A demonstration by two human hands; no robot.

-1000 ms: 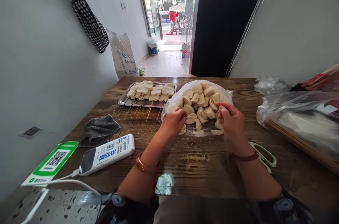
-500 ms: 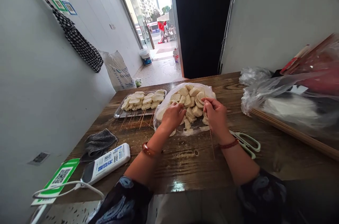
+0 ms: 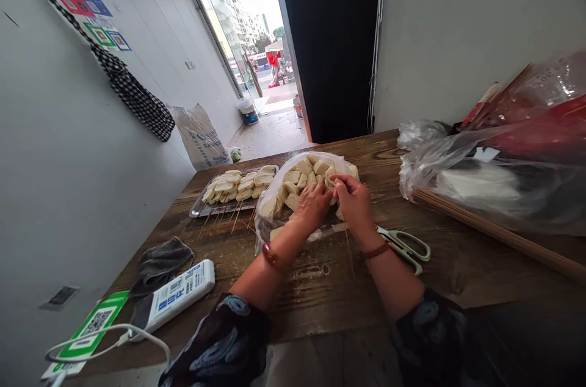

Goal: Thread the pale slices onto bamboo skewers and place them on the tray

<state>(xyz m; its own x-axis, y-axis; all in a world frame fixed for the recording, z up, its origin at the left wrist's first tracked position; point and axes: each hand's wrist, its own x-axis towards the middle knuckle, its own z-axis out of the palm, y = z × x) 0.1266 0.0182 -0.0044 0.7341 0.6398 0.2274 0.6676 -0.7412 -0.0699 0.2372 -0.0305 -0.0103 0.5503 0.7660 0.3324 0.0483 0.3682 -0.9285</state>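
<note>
My right hand [image 3: 354, 202] pinches a thin wooden skewer [image 3: 348, 246], whose lower end slants down towards me over the table. A folded pale piece sits by its fingertips at the skewer's upper part. My left hand [image 3: 314, 209] rests with outstretched fingers on the heap, close beside my right fingertips; what lies under the fingers is hidden. Many thick, pale, dough-like pieces [image 3: 292, 177] fill an opened clear plastic bag [image 3: 263, 231] below both hands. To the left, a metal tray [image 3: 196, 211] carries skewered pale pieces [image 3: 229, 184], their sticks pointing towards me.
Scissors [image 3: 409, 249] with pale green handles lie by my right wrist. Further right are a bundle of sticks [image 3: 485, 225] and plastic bags [image 3: 540, 143]. A dark cloth [image 3: 160, 262], a white payment device [image 3: 178, 292] and its cable occupy the wooden table's [image 3: 293, 295] left side.
My left hand has moved right and onto the pieces, close to my right hand. The right hand keeps its pinch on the skewer. The view has shifted slightly.
</note>
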